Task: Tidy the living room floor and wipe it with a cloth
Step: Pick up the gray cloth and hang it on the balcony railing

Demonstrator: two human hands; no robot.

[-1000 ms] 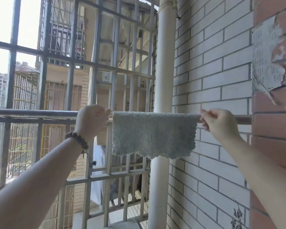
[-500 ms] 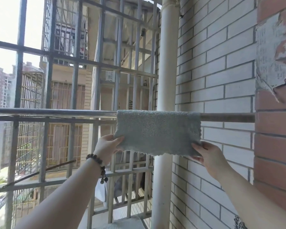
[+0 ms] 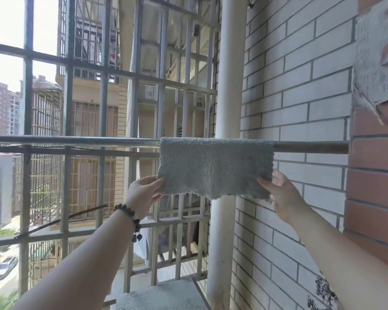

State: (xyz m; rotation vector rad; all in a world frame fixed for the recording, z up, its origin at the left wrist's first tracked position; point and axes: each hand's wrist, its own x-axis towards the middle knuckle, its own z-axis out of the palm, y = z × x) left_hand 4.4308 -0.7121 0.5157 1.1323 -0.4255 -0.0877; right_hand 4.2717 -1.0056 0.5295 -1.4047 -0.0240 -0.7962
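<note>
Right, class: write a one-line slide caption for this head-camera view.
Both hands, left and right, pinch the lower corners of a grey cloth draped over a balcony rail.

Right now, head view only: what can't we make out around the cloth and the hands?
- Back half of the grey terry cloth: hidden by its own front fold over the metal rail.
- Left hand and right hand fingers behind the cloth's lower corners: covered by cloth.
- Whether the cloth is wet: not visible.
- Second grey cloth: cut off by the bottom edge.
</note>
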